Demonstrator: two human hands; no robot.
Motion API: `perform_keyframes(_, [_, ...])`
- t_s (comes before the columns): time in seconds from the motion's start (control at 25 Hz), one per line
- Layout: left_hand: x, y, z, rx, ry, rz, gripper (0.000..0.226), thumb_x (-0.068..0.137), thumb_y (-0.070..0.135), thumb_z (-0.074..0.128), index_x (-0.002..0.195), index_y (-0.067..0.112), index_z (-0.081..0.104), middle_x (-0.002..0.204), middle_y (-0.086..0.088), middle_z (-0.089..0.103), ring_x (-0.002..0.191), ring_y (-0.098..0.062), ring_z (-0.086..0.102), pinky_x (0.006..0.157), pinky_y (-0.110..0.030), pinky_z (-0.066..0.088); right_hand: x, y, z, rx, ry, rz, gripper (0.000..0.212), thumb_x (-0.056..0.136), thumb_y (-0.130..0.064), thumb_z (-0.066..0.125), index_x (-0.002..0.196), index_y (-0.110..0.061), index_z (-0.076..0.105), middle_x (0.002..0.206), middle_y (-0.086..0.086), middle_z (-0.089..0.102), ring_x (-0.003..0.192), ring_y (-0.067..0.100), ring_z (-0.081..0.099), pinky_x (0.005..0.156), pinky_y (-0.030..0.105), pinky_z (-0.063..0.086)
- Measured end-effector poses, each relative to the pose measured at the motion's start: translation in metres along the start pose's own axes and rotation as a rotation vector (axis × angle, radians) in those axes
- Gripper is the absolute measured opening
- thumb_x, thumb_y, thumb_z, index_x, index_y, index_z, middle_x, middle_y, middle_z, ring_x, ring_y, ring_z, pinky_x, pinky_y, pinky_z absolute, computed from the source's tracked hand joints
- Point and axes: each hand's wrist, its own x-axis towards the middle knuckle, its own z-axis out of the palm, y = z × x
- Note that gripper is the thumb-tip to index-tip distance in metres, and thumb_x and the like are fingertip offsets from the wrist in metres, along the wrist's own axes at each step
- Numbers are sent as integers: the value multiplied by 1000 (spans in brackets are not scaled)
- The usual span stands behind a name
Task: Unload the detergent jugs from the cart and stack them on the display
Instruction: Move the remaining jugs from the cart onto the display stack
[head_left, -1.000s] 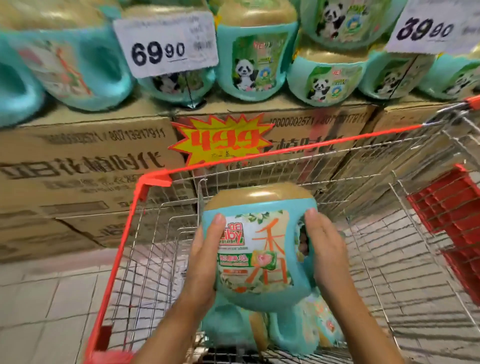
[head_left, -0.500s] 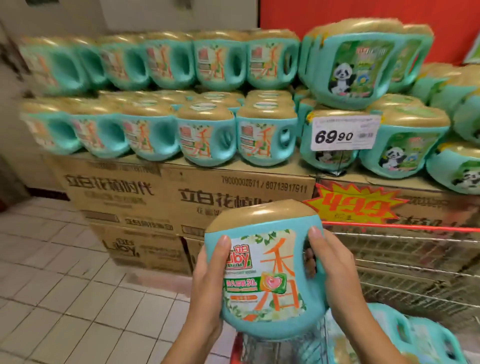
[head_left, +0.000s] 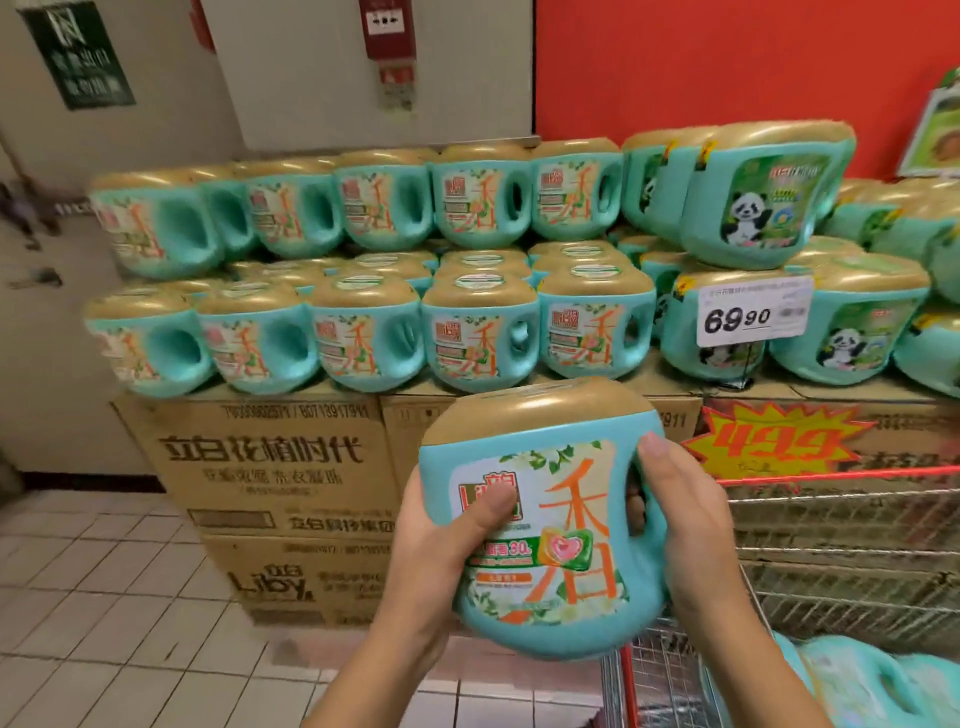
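A teal detergent jug (head_left: 561, 566) with a gold cap and orange lettering is held upright in mid-air in front of me. My left hand (head_left: 441, 540) grips its left side, thumb across the label. My right hand (head_left: 685, 519) grips the handle side, fingers curled through the handle hole. Behind it the display (head_left: 363, 291) holds two tiers of matching jugs on cardboard cartons (head_left: 270, 467). The red-framed wire cart (head_left: 831, 561) is at the lower right, with more teal jugs (head_left: 872, 686) lying in it.
Panda-label jugs (head_left: 763, 202) fill the display's right part, with a 69.90 price tag (head_left: 753, 312) and a yellow starburst sign (head_left: 774, 441). White tiled floor (head_left: 104, 597) lies to the left. A red wall and a grey wall stand behind.
The jug has come up out of the cart and nearer the display. My view has risen to the stacked tiers. My left thumb now lies across the label.
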Motion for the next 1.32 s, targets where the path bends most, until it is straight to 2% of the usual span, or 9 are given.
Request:
perform_keyframes(0.2, [53, 26, -5, -30, -40, 72, 100, 36, 49, 95, 121, 12, 56, 109, -19, 72, 95, -38, 71, 73, -47, 60, 45, -9, 27, -70, -29, -77, 43, 73, -63, 58, 86, -24, 69, 72, -11, 64, 63, 5, 54, 57, 21, 41])
perform_keyframes(0.44, [160, 54, 13, 28, -136, 180, 99, 37, 55, 93, 118, 10, 59, 104, -16, 74, 90, -34, 73, 67, -39, 60, 142, -30, 34, -158, -52, -183, 46, 83, -59, 50, 106, -24, 66, 104, -4, 72, 101, 14, 67, 89, 38, 49])
perform_keyframes(0.56, [214, 68, 28, 59, -134, 246, 89, 37, 54, 92, 110, 13, 61, 101, -14, 74, 88, -32, 73, 67, -41, 60, 191, -48, 27, -307, -148, -205, 67, 71, -73, 58, 121, -28, 58, 115, -10, 68, 109, 6, 63, 98, 37, 46])
perform_keyframes(0.64, [247, 75, 38, 98, -136, 291, 78, 45, 48, 89, 110, 14, 60, 101, -11, 75, 89, -29, 73, 70, -41, 60, 220, -62, 25, -418, -207, -190, 80, 59, -69, 70, 126, -30, 51, 121, -13, 64, 112, 1, 60, 95, 27, 47])
perform_keyframes(0.8, [316, 93, 53, 288, -235, 352, 81, 55, 57, 77, 122, 19, 54, 106, -1, 74, 92, -14, 72, 72, -28, 59, 277, -86, 25, -534, -326, -190, 48, 69, -51, 77, 111, -33, 61, 111, -12, 71, 105, 3, 65, 88, 20, 51])
perform_keyframes(0.92, [370, 111, 60, 562, -236, 430, 79, 49, 76, 70, 116, 36, 54, 106, 15, 69, 92, 4, 66, 68, -12, 49, 322, -93, 22, -578, -241, -142, 65, 62, -54, 79, 116, -32, 51, 113, -15, 67, 97, -7, 63, 75, 10, 49])
perform_keyframes(1.04, [417, 119, 64, 634, -217, 464, 68, 45, 82, 70, 99, 42, 57, 104, 18, 65, 91, 10, 61, 66, -12, 49, 364, -92, 27, -610, -165, -117, 68, 63, -47, 76, 119, -22, 47, 106, -14, 67, 87, -10, 65, 66, 7, 48])
perform_keyframes(1.2, [470, 105, 71, 609, -206, 446, 74, 37, 78, 69, 97, 36, 60, 96, 20, 64, 89, 2, 62, 73, -23, 55, 413, -76, 29, -647, -103, -111, 49, 79, -30, 75, 121, -13, 56, 111, -4, 71, 100, 6, 67, 85, 22, 53])
perform_keyframes(1.32, [494, 91, 80, 638, -175, 498, 70, 47, 70, 77, 103, 33, 60, 100, 20, 62, 94, 5, 59, 72, -14, 51, 436, -57, 22, -605, 4, -157, 54, 83, -19, 73, 130, -10, 48, 122, -1, 63, 98, -3, 62, 76, 12, 52])
